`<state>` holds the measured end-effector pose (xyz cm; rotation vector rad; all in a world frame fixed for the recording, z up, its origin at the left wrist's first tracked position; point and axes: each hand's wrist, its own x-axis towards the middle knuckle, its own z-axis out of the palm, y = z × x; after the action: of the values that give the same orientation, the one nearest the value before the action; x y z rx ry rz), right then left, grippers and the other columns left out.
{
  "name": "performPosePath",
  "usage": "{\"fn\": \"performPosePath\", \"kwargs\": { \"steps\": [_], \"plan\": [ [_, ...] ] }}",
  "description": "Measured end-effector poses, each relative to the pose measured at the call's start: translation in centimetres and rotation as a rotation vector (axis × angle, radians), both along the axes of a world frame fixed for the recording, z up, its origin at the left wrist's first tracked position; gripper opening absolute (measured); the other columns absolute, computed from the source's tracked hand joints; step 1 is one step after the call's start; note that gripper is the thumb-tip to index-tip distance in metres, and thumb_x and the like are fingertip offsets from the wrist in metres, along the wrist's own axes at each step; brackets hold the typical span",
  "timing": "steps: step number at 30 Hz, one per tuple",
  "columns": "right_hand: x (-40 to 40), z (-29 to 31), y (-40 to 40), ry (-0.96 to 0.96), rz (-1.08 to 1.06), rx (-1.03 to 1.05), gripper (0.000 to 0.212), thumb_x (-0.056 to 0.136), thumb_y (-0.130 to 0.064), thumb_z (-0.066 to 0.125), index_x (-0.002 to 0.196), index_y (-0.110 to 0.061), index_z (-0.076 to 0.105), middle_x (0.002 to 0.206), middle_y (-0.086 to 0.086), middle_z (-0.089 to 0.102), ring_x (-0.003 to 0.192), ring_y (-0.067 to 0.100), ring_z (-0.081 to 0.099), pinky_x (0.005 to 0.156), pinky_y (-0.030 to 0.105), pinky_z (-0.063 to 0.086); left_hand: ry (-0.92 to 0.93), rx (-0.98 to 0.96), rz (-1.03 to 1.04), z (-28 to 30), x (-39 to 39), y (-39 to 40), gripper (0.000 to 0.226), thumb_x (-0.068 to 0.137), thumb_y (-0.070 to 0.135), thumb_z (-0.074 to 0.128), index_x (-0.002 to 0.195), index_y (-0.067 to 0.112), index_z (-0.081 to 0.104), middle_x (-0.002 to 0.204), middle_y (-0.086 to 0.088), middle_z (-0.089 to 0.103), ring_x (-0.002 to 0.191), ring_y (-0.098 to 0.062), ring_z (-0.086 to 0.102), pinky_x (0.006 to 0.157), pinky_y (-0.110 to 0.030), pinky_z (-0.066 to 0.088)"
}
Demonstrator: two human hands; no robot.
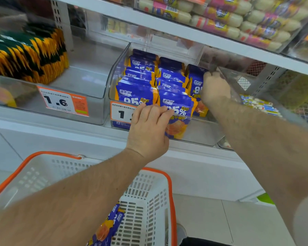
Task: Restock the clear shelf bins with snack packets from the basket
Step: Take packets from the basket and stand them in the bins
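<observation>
Hands are both up at the clear shelf bin [114, 75], which sits on the shelf [60, 137] between a bin of yellow-and-black packets [30, 55] and another clear bin to the right. Left hand [148, 128] has its fingers hooked over the bin's front lip, pressing on the front blue-and-orange snack packet [178, 110]; that grip is curled against the packet, though whether it actually pinches it I cannot tell. Right hand [214, 87] is deep in the right side of the bin, closed around the top of a packet [196, 82] in the third row. Packets stand upright in rows, long axis vertical, printed faces turned toward the aisle, tops leaning slightly back. Orange price tags [65, 102] hang on the bin fronts. Below, the white basket [146, 201] with orange rim sits under the left forearm, with more blue packets [107, 226] lying tilted in it.
</observation>
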<state>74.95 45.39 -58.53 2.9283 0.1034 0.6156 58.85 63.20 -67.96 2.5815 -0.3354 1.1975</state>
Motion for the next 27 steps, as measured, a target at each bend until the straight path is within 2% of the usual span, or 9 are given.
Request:
{"fn": "performPosePath", "kwargs": {
  "steps": [7,12,18,21,24,27],
  "plan": [
    [1.1,-0.3,-0.6,-0.014,-0.014,0.013,0.038,0.091,-0.003,0.060,0.127,-0.001,0.049,0.129,0.027,0.048,0.106,0.050,0.057,0.081,0.050,0.049,-0.018,0.006,0.003,-0.3,0.3,0.0,0.060,0.060,0.017,0.079,0.118,0.011,0.063,0.114,-0.009,0.063,0.114,-0.024,0.042,0.110,-0.041,0.022],
    [0.8,-0.1,-1.0,-0.011,0.010,0.021,0.044,0.088,-0.004,0.065,0.128,-0.001,0.047,0.132,0.027,0.046,0.110,0.049,0.056,0.084,0.050,0.050,-0.012,-0.017,0.001,-0.3,0.3,-0.2,0.060,0.059,0.015,0.078,0.117,0.010,0.063,0.113,-0.009,0.063,0.114,-0.025,0.042,0.111,-0.042,0.021],
    [-0.4,0.6,-0.9,-0.016,0.015,0.020,0.050,0.084,0.004,0.063,0.130,0.002,0.045,0.132,0.029,0.044,0.109,0.049,0.057,0.085,0.046,0.049,0.014,-0.004,-0.006,-0.1,0.0,0.0,0.062,0.059,0.016,0.080,0.118,0.010,0.063,0.114,-0.009,0.062,0.114,-0.025,0.042,0.111,-0.042,0.020],
    [-2.3,1.5,-0.4,-0.027,0.059,0.104,0.045,0.086,-0.002,0.062,0.129,0.000,0.048,0.132,0.025,0.047,0.110,0.046,0.056,0.086,0.043,0.048,0.025,-0.005,-0.026,0.0,0.0,0.1,0.061,0.060,0.016,0.078,0.118,0.009,0.063,0.114,-0.010,0.062,0.114,-0.025,0.042,0.110,-0.043,0.022],
    [-5.8,2.2,0.8,-0.194,0.132,0.344,0.024,0.090,-0.021,0.054,0.110,-0.011,0.063,0.118,0.012,0.060,0.105,0.035,0.058,0.084,0.041,0.047,0.045,-0.016,-0.046,0.7,0.0,-0.1,0.056,0.062,0.017,0.074,0.117,0.011,0.063,0.111,-0.009,0.062,0.110,-0.027,0.048,0.110,-0.045,0.026],
    [-10.7,1.7,3.7,-0.460,0.345,0.532,0.015,0.084,-0.025,0.053,0.082,-0.015,0.063,0.087,0.004,0.064,0.081,0.024,0.059,0.069,0.036,0.044,0.033,-0.076,-0.108,0.8,-1.1,0.2,0.057,0.064,0.016,0.063,0.120,0.010,0.062,0.122,-0.012,0.057,0.118,-0.032,0.050,0.117,-0.045,0.020]
  ]
}}
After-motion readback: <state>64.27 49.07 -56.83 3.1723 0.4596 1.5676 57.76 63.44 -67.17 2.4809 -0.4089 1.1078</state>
